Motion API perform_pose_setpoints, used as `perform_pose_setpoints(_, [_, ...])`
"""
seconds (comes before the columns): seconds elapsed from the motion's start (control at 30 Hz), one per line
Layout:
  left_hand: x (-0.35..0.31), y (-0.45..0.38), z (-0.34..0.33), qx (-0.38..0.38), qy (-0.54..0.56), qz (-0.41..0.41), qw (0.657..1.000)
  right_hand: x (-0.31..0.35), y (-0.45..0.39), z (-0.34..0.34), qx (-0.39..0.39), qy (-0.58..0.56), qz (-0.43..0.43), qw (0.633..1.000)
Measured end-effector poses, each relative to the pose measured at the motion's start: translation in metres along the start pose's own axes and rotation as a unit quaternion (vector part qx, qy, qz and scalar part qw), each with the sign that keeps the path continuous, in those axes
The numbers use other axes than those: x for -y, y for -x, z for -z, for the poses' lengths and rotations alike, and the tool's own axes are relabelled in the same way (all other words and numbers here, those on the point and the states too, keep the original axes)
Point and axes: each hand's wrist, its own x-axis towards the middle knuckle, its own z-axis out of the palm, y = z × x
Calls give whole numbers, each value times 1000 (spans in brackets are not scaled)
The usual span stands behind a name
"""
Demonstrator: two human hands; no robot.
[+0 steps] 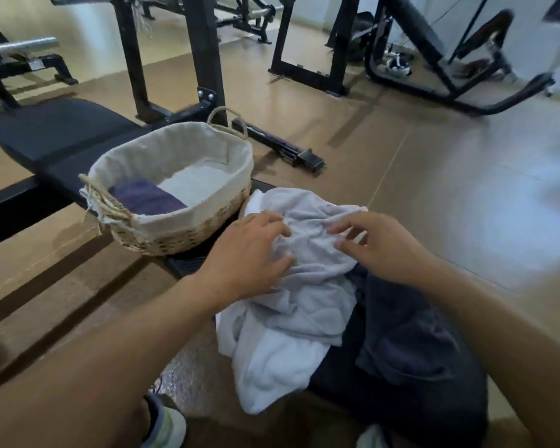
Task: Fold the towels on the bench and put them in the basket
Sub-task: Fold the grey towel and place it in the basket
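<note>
A crumpled pale grey terry towel lies heaped on the black padded table, its lower end hanging over the near left edge. A bit of whiter cloth shows at its far edge beside the basket; whether that is a second towel I cannot tell. Just to its right, partly under it, sits a rumpled dark navy towel.

The left hand rests on the upper part of the grey towel with its fingers curled into the bunched cloth, gripping a fold. The right hand hovers at the same bunch, its fingers bent and slightly apart, tips at or just touching the fabric; no firm pinch shows.

Just beyond the towels, touching the far edge of the grey one, stands an oval woven straw basket with a cream cloth liner and rope handles. A folded dark purple towel already lies in its near left part.

The step in hand looks like picking up the grey towel to fold it. The next move probably calls for finding two corners or an edge, lifting and shaking the cloth flat, without dragging the navy towel along.

Black steel gym frames stand on the tan floor behind. No brand, label or writing is readable.
</note>
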Motion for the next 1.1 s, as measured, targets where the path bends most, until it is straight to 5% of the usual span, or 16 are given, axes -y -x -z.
perform_pose_setpoints(0.3, [-6,1,-5,173,22,-98,980,-23,17,-8,54,72,2,996])
perform_pose_setpoints(0.43, [8,3,-2,192,-13,-121,974,-5,19,-6,97,93,37,990])
perform_pose_setpoints(0.6, [14,2,2,90,38,-119,988,14,28,-13,184,87,59,977])
perform_pose_setpoints(0.73, [6,4,7,-48,125,-38,990,20,35,-12,207,51,50,976])
perform_pose_setpoints(0.97, [5,2,9,-161,169,44,971,20,32,-10,53,-23,39,998])
perform_pose_setpoints(1.1, [1,2,17,-196,212,83,954,20,28,-7,-42,-229,11,972])
